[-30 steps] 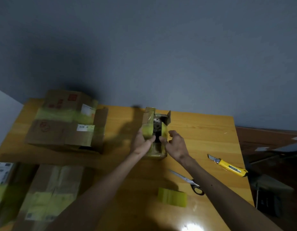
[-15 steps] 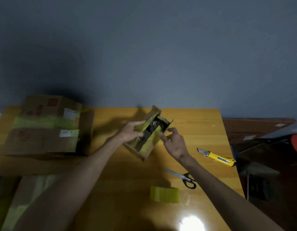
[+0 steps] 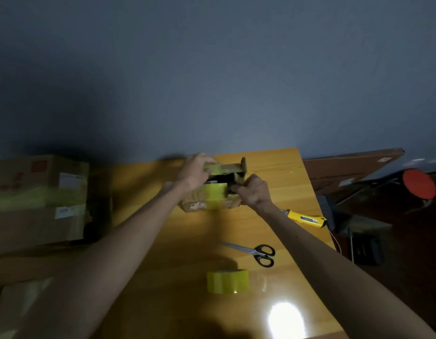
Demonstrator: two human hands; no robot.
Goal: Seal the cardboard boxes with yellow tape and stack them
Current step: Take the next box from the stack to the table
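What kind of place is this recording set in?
Probably a makeshift packing station in a home or small workshop. A wooden table stands against a plain grey-blue wall, taped cardboard boxes are stacked at its left, and a yellow tape roll, scissors and utility knife lie near the small box being held.

Small brown cardboard box with yellow tape strips sits far-centre on the yellow wooden table, flaps up. Left hand grips its left flap; right hand pinches its right end. Black-handled steel scissors lie nearer, right of centre. Translucent yellow tape roll is just in front of them. Yellow plastic utility knife lies by the right edge. Stack of large brown cardboard boxes stands far left; another flat brown carton lies near left.
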